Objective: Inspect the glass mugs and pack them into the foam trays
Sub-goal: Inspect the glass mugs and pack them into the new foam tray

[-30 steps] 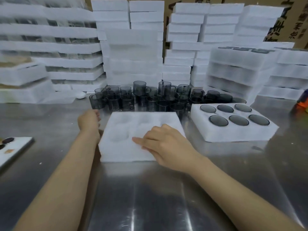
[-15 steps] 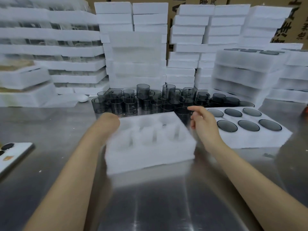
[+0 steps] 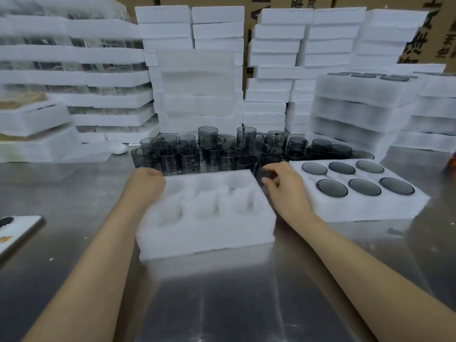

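Note:
A white foam tray (image 3: 204, 233) with several vacant round pockets lies on the steel table in front of me. My left hand (image 3: 145, 185) rests at the tray's far left corner; its fingers are hidden. My right hand (image 3: 283, 186) hovers at the tray's far right corner, fingers loosely curled and holding nothing. Behind the tray stands a cluster of smoky grey glass mugs (image 3: 209, 151). To the right lies a second foam tray (image 3: 357, 208) with grey mugs in all its pockets.
Tall stacks of white foam trays (image 3: 197, 90) line the back, some holding mugs, with cardboard boxes behind. A phone (image 3: 14, 233) lies at the left edge of the steel table (image 3: 222, 299). A small white object (image 3: 119, 148) sits left of the mugs.
The foam tray now lies with its pockets up and nearer to me. My right hand left the tray's top and moved to its far right corner, close to the mugs.

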`<move>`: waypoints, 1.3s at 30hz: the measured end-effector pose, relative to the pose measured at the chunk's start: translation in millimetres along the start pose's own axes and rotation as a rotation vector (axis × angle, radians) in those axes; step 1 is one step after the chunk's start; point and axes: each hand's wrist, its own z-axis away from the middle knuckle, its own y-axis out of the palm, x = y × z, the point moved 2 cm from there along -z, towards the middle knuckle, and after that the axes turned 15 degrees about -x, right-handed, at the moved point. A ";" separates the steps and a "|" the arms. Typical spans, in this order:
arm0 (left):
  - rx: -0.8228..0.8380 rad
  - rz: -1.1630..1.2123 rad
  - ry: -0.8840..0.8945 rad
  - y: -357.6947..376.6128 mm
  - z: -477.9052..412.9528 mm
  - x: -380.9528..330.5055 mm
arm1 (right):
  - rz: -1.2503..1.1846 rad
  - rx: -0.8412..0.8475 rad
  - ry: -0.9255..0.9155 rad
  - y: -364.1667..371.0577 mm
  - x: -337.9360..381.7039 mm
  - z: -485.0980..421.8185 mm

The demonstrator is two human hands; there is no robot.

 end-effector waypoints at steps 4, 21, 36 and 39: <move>-0.034 0.136 -0.053 1.3 3.3 -1.1 | -0.164 -0.146 -0.051 -21.0 19.1 -3.0; 0.082 0.202 0.675 29.1 52.5 -44.6 | -0.070 -0.025 -0.583 -41.5 59.5 8.1; 0.413 0.308 0.666 29.1 66.6 -52.5 | -0.046 0.237 -0.820 -40.3 67.3 15.0; 0.411 0.304 0.676 30.8 63.4 -50.7 | -0.052 0.215 -0.854 -40.0 68.5 15.8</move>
